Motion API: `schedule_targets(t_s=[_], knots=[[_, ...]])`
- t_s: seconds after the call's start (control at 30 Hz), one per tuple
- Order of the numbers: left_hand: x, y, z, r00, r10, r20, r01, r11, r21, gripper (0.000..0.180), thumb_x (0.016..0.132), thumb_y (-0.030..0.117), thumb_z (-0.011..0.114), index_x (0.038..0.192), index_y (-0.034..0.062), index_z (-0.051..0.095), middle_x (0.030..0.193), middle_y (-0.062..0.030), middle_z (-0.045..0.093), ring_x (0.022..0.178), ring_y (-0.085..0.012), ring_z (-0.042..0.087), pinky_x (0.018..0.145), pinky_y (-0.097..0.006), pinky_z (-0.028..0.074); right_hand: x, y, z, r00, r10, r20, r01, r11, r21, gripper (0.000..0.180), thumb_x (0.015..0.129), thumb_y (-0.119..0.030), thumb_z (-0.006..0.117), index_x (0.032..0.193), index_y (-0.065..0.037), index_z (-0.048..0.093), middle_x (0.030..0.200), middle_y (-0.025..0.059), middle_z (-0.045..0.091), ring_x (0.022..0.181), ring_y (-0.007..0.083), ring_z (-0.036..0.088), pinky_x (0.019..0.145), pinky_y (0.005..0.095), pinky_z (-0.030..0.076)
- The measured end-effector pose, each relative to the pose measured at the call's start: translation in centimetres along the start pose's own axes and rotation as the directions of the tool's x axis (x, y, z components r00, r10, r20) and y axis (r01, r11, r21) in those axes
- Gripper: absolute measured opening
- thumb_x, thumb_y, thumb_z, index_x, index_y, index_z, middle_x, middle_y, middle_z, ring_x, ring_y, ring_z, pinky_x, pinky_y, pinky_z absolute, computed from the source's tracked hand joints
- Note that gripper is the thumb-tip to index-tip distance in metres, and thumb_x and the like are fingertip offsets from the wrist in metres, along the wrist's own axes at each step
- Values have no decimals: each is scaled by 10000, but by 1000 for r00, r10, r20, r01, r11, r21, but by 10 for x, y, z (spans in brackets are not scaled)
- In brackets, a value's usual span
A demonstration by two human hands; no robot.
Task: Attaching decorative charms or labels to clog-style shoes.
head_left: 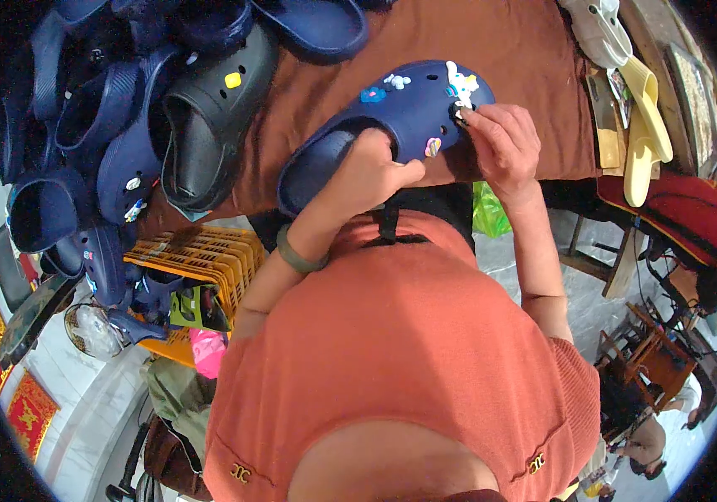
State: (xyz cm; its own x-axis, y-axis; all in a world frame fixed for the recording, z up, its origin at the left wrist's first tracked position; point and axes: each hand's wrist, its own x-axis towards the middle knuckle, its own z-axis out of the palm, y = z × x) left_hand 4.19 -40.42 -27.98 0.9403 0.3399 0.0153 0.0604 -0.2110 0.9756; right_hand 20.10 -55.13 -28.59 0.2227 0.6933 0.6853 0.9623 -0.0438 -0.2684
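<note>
My left hand [373, 171] grips a navy blue clog [400, 113] by its heel opening, holding it over a brown cloth-covered table [509, 50]. Several small coloured charms sit on the clog's top. My right hand [505, 142] pinches at a small charm near the clog's toe, beside a white charm [461, 84]. A green band circles my left wrist [296, 255]. My orange top fills the lower middle of the view.
A heap of dark blue and black clogs [124, 125] lies at the left. An orange plastic crate [208, 259] stands below them. Pale yellow and white clogs [639, 117] rest at the right table edge. Wooden furniture [655, 351] stands at lower right.
</note>
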Motion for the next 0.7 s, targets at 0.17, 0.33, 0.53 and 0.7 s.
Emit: schedule_targets(t_s=[0.17,0.33,0.53,0.7], knots=[[-1,-3,1,994,-90,56,90,996,-1,384,690,60,634,1061,-21,576,977,-116,626,879,-213,609,795,-321,482,-1,4,-5,997,-66,42,64,997,43,228,671,-31,702,891,-64,655,832,52,619,733,219,583,662,340,462],[3,1,-2,971,-196,137,208,976,-73,384,692,49,623,1067,-13,569,970,-80,618,878,-189,597,798,-306,479,-1,5,-5,997,-1,83,-3,999,50,241,667,-35,700,899,-74,652,845,43,610,786,223,578,711,349,459],[2,-6,-2,970,-198,142,211,974,-82,359,689,33,610,1043,-9,575,947,-52,613,839,-157,586,760,-289,480,9,11,-11,978,-70,194,66,997,28,239,667,-61,683,902,-87,647,904,22,613,866,212,574,777,360,445],[2,0,2,986,-150,75,158,981,-115,269,666,30,591,926,-30,564,807,-90,564,721,-191,554,666,-309,461,18,15,-19,946,-166,279,171,985,5,262,674,-66,657,934,-94,635,927,19,613,899,201,579,802,359,444]])
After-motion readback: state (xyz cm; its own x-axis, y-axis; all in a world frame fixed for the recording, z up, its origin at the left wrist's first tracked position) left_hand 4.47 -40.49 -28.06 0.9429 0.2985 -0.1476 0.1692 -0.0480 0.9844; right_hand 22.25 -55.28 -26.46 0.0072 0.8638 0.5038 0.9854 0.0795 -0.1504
